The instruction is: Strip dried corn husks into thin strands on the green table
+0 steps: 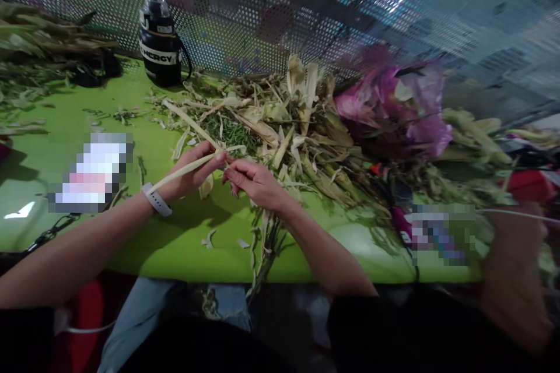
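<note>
While both hands meet mid-table, left hand (192,172) pinches pale leaf strip (184,169), strip running toward 8 o'clock over white wristband (156,199). Right hand (254,182) pinches same strip's end at 3 o'clock of left, fingertips almost touching. Green table (175,245) beneath. Husk and stem pile (289,134) at 1 o'clock. Purple flowers (394,105) at 2 o'clock. Black bottle (160,41) at 11 o'clock, against perforated screen (262,6).
</note>
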{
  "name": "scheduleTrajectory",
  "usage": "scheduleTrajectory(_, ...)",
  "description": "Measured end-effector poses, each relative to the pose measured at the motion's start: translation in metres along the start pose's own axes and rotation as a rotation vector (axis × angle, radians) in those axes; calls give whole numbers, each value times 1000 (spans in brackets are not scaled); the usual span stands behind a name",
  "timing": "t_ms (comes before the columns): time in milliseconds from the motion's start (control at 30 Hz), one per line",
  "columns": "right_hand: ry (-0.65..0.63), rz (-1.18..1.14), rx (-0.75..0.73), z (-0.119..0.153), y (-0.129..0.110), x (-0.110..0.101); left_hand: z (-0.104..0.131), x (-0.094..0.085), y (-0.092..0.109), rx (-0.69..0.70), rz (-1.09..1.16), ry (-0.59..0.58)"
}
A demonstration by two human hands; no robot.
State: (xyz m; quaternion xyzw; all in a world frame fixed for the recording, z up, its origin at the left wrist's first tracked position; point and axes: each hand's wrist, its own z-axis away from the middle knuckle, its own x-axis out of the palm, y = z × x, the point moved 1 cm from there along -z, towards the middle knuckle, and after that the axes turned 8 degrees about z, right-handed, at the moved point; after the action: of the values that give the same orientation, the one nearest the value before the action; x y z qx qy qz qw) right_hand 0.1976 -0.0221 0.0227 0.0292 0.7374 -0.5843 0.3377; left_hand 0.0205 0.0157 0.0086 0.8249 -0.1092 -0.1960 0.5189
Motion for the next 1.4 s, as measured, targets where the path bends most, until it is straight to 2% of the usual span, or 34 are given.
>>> scheduleTrajectory(100, -58, 23, 36, 2, -1, -5, -1, -3, -2, -27, -108, -30)
scheduleTrajectory(200, -95, 34, 40, 3, -1, -10, -2, -4, -6, -64, -78, -36)
scheduleTrajectory(367, -99, -5, 35, 0, 4, -11, -3, -3, -11, -49, 126, -35)
scheduleTrajectory(500, -80, -12, 36, -2, 5, -6, -2, -1, -7, -92, 317, -90)
scheduleTrajectory(600, -87, -15, 34, -2, 4, -4, -1, -3, -3, -87, 143, -72)
scheduleTrajectory(700, -58, 17, 20, -1, 2, -4, -3, -7, 0, 63, -203, 33)
scheduleTrajectory(767, -38, 45, 4, -1, 1, -4, -4, -8, 1, 132, -264, 68)
scheduleTrajectory(833, -38, 48, -6, 0, 0, -4, -5, -7, 1, 105, -138, 50)
scheduleTrajectory(967, -30, 25, 5, 0, 0, -7, -3, -4, 2, -100, 216, 3)
scheduleTrajectory(1100, -19, 22, 41, 1, 1, -11, -3, -3, 1, -195, 357, -7)
scheduleTrajectory(1267, 210, -126, 93, -1, 2, -12, -1, 0, -5, -277, 517, -140)
scheduleTrajectory(1400, 43, -147, 112, -4, 4, -4, 1, 2, -2, -268, 504, -198)
